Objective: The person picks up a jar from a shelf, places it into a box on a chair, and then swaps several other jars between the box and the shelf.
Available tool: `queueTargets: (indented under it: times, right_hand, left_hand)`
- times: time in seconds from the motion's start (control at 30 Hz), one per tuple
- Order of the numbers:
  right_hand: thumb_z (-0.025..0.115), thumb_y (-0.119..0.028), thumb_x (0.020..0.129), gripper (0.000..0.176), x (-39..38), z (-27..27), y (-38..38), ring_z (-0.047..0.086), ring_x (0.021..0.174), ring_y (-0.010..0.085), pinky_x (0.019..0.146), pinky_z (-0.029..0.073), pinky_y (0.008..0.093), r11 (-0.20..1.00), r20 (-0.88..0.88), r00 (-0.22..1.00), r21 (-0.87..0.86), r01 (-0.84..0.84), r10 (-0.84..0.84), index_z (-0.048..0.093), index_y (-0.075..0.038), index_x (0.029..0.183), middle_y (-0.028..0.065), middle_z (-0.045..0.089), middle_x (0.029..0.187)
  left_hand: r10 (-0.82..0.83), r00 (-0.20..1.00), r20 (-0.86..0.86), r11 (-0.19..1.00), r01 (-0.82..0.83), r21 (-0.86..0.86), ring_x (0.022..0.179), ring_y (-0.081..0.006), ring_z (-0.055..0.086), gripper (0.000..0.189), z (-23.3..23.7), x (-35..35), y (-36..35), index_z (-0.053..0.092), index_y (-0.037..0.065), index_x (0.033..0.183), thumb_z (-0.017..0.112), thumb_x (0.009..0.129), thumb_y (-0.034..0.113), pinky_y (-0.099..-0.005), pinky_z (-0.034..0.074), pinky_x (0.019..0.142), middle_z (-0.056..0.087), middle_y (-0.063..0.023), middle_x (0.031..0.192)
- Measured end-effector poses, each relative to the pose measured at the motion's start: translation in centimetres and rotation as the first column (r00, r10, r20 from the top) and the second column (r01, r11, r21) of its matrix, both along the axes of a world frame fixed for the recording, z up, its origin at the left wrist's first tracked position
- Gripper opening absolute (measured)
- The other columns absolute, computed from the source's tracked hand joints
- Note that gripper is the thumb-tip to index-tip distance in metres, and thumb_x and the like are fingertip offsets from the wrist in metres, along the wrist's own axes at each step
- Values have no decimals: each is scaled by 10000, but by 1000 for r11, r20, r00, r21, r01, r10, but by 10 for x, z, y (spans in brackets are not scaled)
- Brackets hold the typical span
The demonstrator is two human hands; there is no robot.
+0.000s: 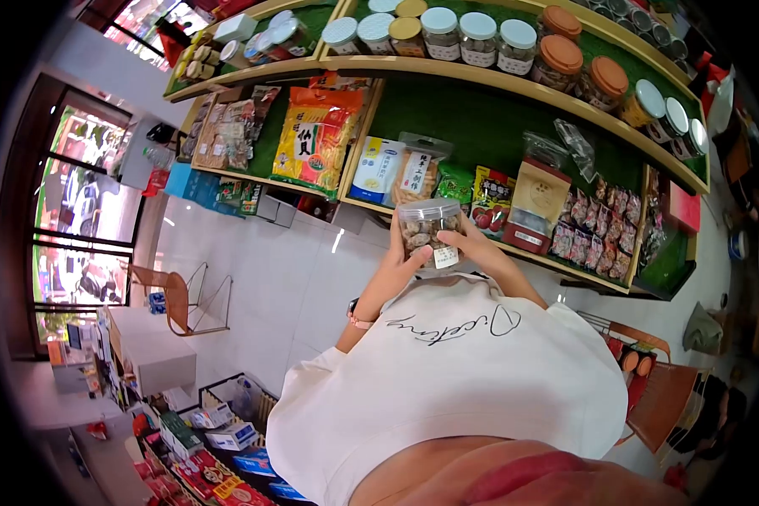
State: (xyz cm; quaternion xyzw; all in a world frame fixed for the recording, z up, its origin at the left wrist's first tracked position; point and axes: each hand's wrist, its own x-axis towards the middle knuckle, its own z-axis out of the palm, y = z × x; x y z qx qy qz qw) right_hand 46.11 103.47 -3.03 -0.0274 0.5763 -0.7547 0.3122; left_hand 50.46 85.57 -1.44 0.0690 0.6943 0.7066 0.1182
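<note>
A clear plastic jar (422, 223) of dark, lumpy dried food is held in front of my chest, close to the lower shelf's edge. My left hand (399, 262) wraps its left side, with a watch and a pink band on that wrist. On the opposite side, my right hand (476, 249) grips the jar, its thumb near a white label (446, 257). The transparent lid is on. Just beyond the jar stand a bag with a white label (417, 173), a green packet (454, 184) and a black-and-yellow packet (491, 199).
The upper shelf (379, 63) carries several jars with pale blue and orange lids. A large yellow-orange bag (318, 139) and small wrapped snacks (597, 228) lie on the lower shelf. A brown chair (173, 299) stands left; boxed goods (228, 434) fill a bin at lower left.
</note>
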Motion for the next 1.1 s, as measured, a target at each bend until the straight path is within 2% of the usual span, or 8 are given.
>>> queueTargets:
  times: [0.17, 0.33, 0.37, 0.47, 0.5, 0.73, 0.83, 1.1]
  right_hand:
    - [832, -196, 609, 1036, -15, -31, -3, 371, 1238, 232, 1039, 285, 331, 985, 19, 992, -116, 124, -123, 179, -37, 1398, 144, 378, 1329]
    - [858, -153, 545, 1146, -35, -20, -19, 353, 1251, 247, 1041, 294, 348, 957, -346, 896, -32, 287, -280, 124, -72, 1422, 144, 328, 1359]
    - [855, -149, 544, 1152, -40, -12, -22, 352, 1252, 250, 1040, 297, 349, 949, -357, 884, -28, 314, -303, 116, -86, 1426, 145, 329, 1357]
    - [838, -95, 521, 1185, -62, 4, -35, 364, 1246, 260, 1034, 316, 357, 931, -407, 844, -52, 360, -349, 87, -131, 1438, 150, 335, 1350]
    - [836, -83, 515, 1189, -69, 15, -38, 371, 1241, 261, 1031, 323, 359, 925, -406, 837, -69, 373, -368, 87, -130, 1437, 152, 335, 1349]
    - [833, -48, 486, 1247, -99, 25, -41, 405, 1222, 266, 1016, 350, 358, 907, -477, 793, -22, 421, -379, 41, -142, 1445, 160, 361, 1332]
    - [831, -50, 495, 1266, -99, 15, -48, 422, 1209, 265, 1014, 351, 365, 916, -485, 799, -9, 401, -355, 2, -144, 1446, 168, 386, 1318]
    - [835, -89, 501, 1297, -70, -15, -61, 414, 1215, 269, 1021, 320, 366, 982, -329, 930, 30, 185, -165, -56, -121, 1443, 189, 389, 1317]
  left_hand:
    - [-59, 998, 9, 998, 59, -9, 1266, -227, 305, 751, -14, -36, -8, 9, 22, 1426, 533, 903, 150, -318, 274, 1036, 253, -163, 1399]
    - [-166, 986, 10, 985, 166, 37, 1208, -225, 386, 610, -11, -98, -32, 241, 15, 1383, 558, 877, 137, -328, 331, 996, 378, -145, 1327]
    - [-176, 984, -19, 982, 177, 60, 1186, -246, 427, 672, 2, -109, -31, 313, 24, 1358, 656, 803, 183, -342, 348, 986, 429, -152, 1292]
    - [-310, 907, -286, 902, 186, -389, 1202, -253, 419, 829, 44, -143, -32, 319, 21, 1361, 751, 698, 266, -350, 310, 1021, 429, -142, 1309]
    - [-305, 911, -276, 910, 194, -366, 1207, -267, 422, 898, 49, -154, -32, 361, 28, 1342, 805, 603, 281, -356, 297, 1033, 431, -161, 1311]
    - [-386, 864, -324, 874, 231, -427, 1200, -271, 429, 885, 69, -189, -32, 389, 63, 1331, 811, 589, 296, -361, 312, 1022, 449, -150, 1286]
    - [-330, 880, -342, 888, 167, -427, 1175, -297, 457, 890, 54, -183, -40, 387, 42, 1323, 811, 598, 336, -356, 361, 984, 455, -168, 1274]
    - [-74, 983, -168, 953, 20, -303, 1208, -287, 420, 891, 16, -122, -58, 374, 17, 1316, 824, 587, 264, -357, 331, 1013, 445, -180, 1280]
